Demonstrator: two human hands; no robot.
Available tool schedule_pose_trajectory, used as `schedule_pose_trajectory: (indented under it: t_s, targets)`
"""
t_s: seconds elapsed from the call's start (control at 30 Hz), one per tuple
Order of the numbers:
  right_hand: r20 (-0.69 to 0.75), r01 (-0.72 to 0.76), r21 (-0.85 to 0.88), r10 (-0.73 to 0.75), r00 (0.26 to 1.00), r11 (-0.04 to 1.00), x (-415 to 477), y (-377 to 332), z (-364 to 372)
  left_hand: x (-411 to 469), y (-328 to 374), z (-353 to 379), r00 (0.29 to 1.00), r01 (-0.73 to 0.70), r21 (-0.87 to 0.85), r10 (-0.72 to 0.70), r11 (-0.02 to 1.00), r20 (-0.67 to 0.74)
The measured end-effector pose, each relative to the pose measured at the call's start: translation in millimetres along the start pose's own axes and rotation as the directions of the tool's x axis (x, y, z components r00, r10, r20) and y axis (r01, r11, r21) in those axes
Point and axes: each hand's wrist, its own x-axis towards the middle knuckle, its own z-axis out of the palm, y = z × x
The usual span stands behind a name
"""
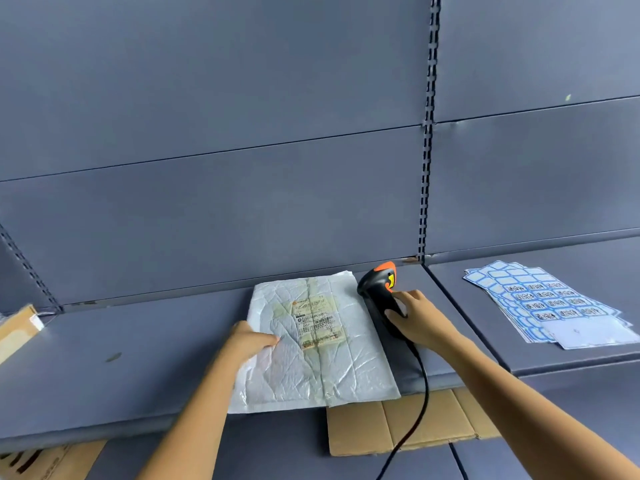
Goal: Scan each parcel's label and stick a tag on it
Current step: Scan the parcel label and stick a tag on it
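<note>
Parcel laid out for scanning; no tag on it yet.

I see the white parcel [311,362] lying flat on the grey shelf [138,358], its label [317,322] face up. My left hand [251,342] holds its left edge, apparently pinching it, though the fingers are blurred. My right hand [420,320] curls round the handle of the scanner [377,282], which lies on the shelf just right of the parcel, head not aimed at the label. I judge the scan is about to start. The tag sheets [540,299] sit well apart on the right, untouched, so tagging is all still ahead.
</note>
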Motion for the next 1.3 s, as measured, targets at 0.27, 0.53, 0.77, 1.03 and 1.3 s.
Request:
schedule_pose_trajectory:
  t_s: [0.27, 0.53, 0.77, 1.03, 1.3]
  targets:
    - [-0.296, -0.163, 0.088, 0.183, 0.938, 0.983, -18.4, 61.6, -49.9, -17.8, 65.3, 37.9, 0.8, -0.407, 0.432, 0.542, 0.805, -0.256]
    - [-0.44, -0.627, 0.033, 0.574, 0.69, 0.778, -59.6, 168.1, -121.5, -63.8, 162.3, 159.3, 0.535, -0.83, 0.234, 0.842, 0.507, 0.073]
    - [-0.278, -0.73, -0.136, 0.682, 0.677, 0.669, -61.7, 193.2, -139.5, -85.1, 202.6, 222.8, 0.501, -0.864, 0.212, 0.823, 0.457, 0.267]
    - [-0.161, -0.751, 0.1, 0.756, 0.635, 0.653, -52.5, 197.0, -149.8, -86.4, 202.5, 239.6, 0.513, -0.858, 0.194, 0.797, 0.475, 0.32]
    - [-0.196, -0.552, 0.385, 0.65, 0.735, 0.74, -54.7, 196.8, -150.9, -88.8, 201.1, 237.4, 0.513, -0.857, 0.144, 0.796, 0.494, 0.321]
